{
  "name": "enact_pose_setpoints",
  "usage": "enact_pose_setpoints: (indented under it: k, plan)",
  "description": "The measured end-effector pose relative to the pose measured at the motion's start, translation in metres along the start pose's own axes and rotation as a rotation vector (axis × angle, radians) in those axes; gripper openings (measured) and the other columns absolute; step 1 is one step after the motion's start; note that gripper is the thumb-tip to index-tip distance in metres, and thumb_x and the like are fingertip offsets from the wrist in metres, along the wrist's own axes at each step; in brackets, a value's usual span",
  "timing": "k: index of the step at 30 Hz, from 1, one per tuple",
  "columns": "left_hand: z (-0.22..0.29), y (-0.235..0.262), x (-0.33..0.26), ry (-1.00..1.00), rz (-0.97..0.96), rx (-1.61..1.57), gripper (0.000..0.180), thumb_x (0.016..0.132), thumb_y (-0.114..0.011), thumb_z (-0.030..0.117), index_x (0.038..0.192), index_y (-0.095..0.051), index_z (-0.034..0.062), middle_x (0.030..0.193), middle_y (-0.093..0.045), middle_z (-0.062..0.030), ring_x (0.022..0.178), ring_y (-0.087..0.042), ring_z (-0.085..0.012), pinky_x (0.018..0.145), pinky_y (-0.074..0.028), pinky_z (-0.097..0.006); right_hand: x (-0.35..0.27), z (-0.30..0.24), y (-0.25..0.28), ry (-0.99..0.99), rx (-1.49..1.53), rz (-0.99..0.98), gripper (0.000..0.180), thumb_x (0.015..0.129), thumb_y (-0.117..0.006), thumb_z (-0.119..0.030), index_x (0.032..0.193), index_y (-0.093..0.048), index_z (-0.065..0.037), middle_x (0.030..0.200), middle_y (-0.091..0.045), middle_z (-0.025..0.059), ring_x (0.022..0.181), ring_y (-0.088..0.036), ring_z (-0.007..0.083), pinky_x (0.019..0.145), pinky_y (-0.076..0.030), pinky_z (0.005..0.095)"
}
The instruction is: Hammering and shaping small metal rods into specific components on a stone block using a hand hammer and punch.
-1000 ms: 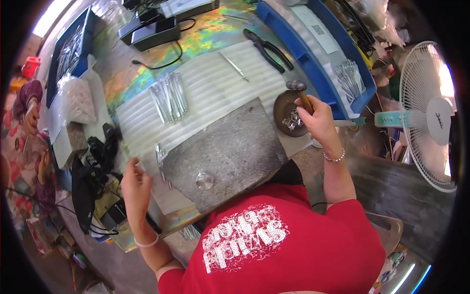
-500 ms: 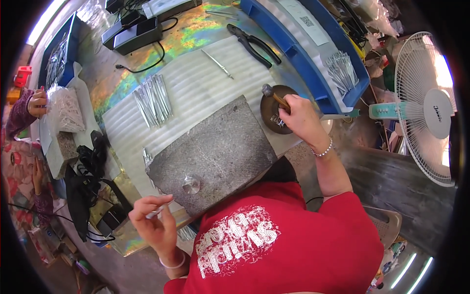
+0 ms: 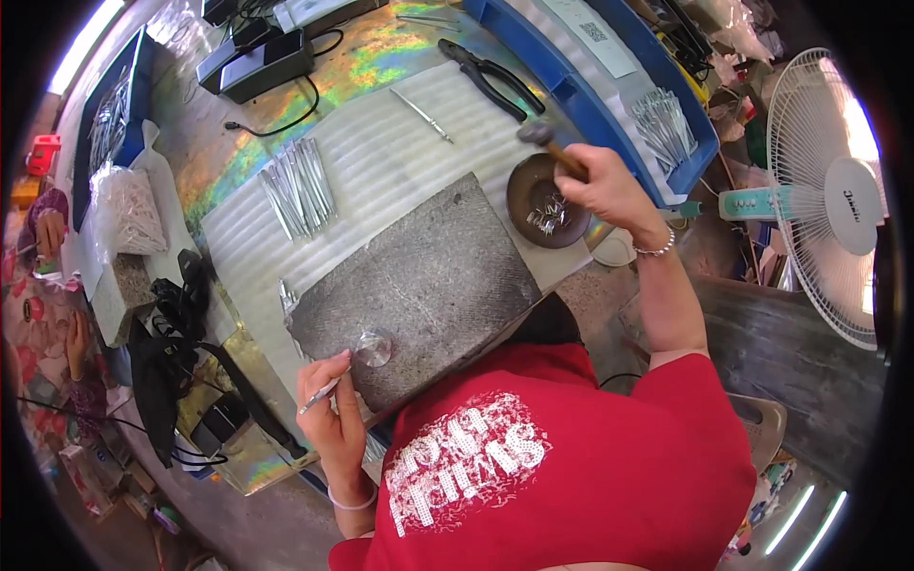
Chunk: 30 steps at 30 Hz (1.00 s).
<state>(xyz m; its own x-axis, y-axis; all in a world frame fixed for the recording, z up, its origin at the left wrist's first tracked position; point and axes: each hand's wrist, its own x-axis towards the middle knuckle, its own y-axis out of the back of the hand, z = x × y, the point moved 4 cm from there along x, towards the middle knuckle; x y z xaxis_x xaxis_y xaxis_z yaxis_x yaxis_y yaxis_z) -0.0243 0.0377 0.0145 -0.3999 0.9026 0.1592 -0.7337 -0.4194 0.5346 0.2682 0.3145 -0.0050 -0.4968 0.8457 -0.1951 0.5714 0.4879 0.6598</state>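
My right hand (image 3: 607,188) is closed round the wooden handle of a small hammer (image 3: 569,164). Its dark metal head points left, over the far rim of a brown bowl (image 3: 523,195) with small shiny metal bits in it. A thin silver metal strip (image 3: 322,393) is pinched in my left hand (image 3: 333,414), beside the near left corner of a grey stone block (image 3: 428,276). My left fingertips come close to a clear round disc (image 3: 373,347) lying on that block. In front of me, the block spans the table's near edge.
Silver strips (image 3: 298,188) lie on white foam sheet (image 3: 367,143), near a slim metal rod (image 3: 422,115) and black-handled pliers (image 3: 491,80). A blue tray (image 3: 571,90) stands far right, a white fan (image 3: 826,200) at right. Another person's hand (image 3: 49,231) shows at far left.
My left hand has moved right and slightly away from me, up to the block's edge. My right hand has lifted the hammer away from the bowl, uncovering the metal bits.
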Motion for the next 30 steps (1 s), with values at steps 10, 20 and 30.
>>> enact_pose_setpoints:
  k: [10, 20, 30]
  plan:
    - [-0.011, -0.002, -0.008, 0.182, 0.069, -0.447, 0.012, 0.095, -0.044, 0.003, 0.102, -0.049, -0.0054, 0.099, -0.051, -0.0140, 0.084, -0.063, -0.0214, 0.073, -0.055, -0.029, -0.050, 0.022, 0.004, -0.208, 0.584, 0.300, 0.005, 0.083, -0.057, -0.006, 0.080, -0.053, -0.005, 0.068, -0.055, -0.0011, 0.046, -0.040, 0.0016, 0.040, -0.032, 0.0179]
    - [-0.011, -0.004, -0.011, 0.215, 0.135, -0.487, 0.012, 0.093, -0.047, 0.000, 0.104, -0.046, -0.0035, 0.099, -0.051, -0.0135, 0.084, -0.064, -0.0236, 0.075, -0.056, -0.031, -0.073, 0.049, -0.033, -0.320, 0.628, 0.511, 0.005, 0.086, -0.055, -0.003, 0.088, -0.051, -0.005, 0.072, -0.053, -0.0004, 0.045, -0.037, -0.0004, 0.038, -0.027, 0.0159]
    - [-0.010, 0.006, -0.018, 0.261, 0.248, -0.509, 0.011, 0.093, -0.048, 0.000, 0.103, -0.048, -0.0043, 0.098, -0.051, -0.0133, 0.082, -0.064, -0.0237, 0.073, -0.057, -0.033, -0.078, 0.014, -0.036, -0.307, 0.682, 0.490, 0.004, 0.084, -0.058, -0.004, 0.086, -0.054, -0.004, 0.072, -0.056, -0.0007, 0.053, -0.044, 0.0023, 0.046, -0.035, 0.0189]
